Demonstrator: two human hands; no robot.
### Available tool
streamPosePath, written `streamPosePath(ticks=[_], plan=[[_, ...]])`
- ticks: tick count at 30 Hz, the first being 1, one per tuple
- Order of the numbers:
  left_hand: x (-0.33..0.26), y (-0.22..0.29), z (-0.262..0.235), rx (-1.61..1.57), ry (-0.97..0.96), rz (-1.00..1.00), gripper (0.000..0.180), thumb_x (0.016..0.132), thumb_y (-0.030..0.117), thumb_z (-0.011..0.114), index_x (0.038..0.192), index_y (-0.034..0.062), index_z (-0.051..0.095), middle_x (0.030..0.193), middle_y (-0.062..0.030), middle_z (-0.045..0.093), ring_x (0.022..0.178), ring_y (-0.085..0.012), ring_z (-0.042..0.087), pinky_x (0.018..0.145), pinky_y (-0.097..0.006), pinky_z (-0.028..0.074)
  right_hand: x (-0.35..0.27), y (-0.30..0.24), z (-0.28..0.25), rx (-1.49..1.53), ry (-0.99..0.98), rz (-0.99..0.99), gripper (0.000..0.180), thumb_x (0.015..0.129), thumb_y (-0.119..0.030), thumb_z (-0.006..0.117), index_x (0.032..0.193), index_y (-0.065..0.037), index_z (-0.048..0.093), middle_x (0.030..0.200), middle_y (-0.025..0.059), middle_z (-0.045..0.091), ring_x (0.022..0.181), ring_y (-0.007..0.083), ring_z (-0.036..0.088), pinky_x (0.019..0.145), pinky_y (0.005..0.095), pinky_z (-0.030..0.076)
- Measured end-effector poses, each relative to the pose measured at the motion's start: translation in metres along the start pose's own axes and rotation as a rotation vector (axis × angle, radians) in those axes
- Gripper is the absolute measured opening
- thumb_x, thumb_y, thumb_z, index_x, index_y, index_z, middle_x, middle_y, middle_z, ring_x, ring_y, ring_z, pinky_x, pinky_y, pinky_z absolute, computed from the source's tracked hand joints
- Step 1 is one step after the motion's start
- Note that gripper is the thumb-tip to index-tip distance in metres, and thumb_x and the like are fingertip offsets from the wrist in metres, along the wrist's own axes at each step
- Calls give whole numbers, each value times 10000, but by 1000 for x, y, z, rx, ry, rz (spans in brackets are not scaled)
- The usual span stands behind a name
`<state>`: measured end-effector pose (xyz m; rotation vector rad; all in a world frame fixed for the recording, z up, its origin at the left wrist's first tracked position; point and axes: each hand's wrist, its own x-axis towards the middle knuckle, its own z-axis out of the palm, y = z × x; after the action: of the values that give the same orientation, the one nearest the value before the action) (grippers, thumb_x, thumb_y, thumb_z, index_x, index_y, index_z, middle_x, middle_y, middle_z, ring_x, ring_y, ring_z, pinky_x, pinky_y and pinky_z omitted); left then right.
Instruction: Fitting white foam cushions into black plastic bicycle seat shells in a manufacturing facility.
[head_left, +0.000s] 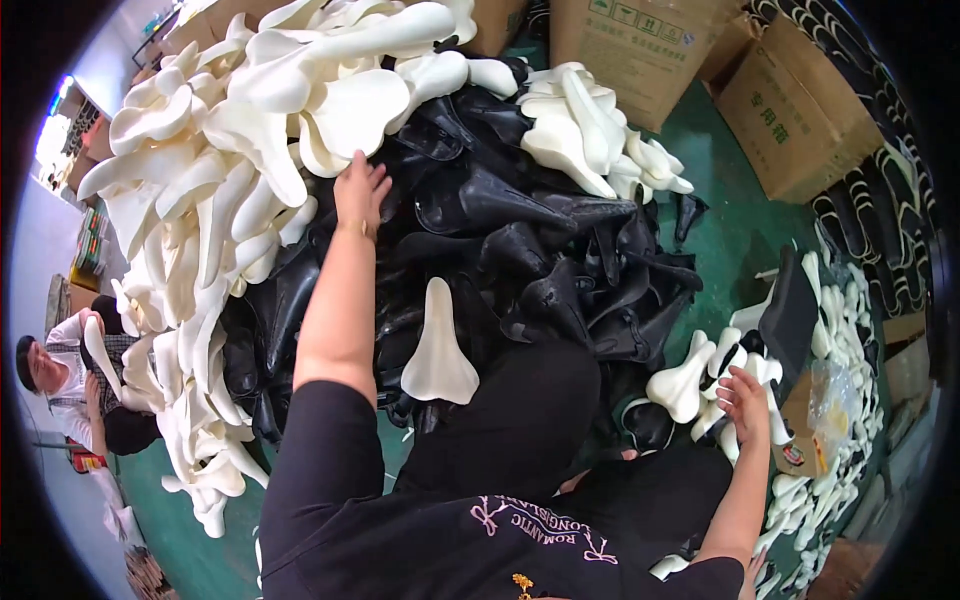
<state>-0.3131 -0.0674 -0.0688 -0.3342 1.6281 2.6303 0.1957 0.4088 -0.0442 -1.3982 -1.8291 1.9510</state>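
My left hand (pixel 362 195) is stretched forward with its fingers apart and nothing in it. Its fingertips are at the lower edge of a heaped pile of white foam bicycle saddle pads (pixel 355 110). Below and to the right of that hand spreads a heap of black bicycle saddle shells (pixel 490 200). One off-white saddle pad (pixel 438 355) lies by itself, nose pointing away, on the near side of the black heap beside my knee. Off to the right, my right hand (pixel 743 402) hangs open, fingers spread, by a small group of white saddle pads (pixel 682 382).
Another cluster of white pads (pixel 575 125) rests on the far side of the black heap. Cardboard boxes (pixel 790 115) stand on the green floor (pixel 735 225). More white pads (pixel 845 370) line the far right. A co-worker (pixel 75 375) sits at the left, near the white pile.
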Motion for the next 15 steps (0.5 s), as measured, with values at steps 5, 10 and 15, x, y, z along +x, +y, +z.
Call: streamPosePath(ticks=[5,10,15], plan=[[35,4,15,-213,140,-93,398,973,287,499,1220,-24,465,1189,-174,547,1039,-274,592,889,-423,519,15,-28,75,-105,-170,-64,358,914,-134,562,1252,-21,526,988,85,653,812,146,640,673,256,534],[-54,-32,-15,-481,-323,-436,343,938,197,500,1168,-57,508,1017,-164,653,902,-244,663,845,-378,551,20,-55,179,-136,-382,-144,379,907,-173,614,1250,-31,543,1015,94,663,860,158,653,719,271,541],[-181,-106,-22,-267,-254,-698,319,963,201,504,1221,14,489,1017,-170,649,843,-262,671,755,-385,574,14,-80,304,-168,-637,-240,642,908,-213,621,1443,-70,296,1282,155,517,1136,224,541,833,337,530]])
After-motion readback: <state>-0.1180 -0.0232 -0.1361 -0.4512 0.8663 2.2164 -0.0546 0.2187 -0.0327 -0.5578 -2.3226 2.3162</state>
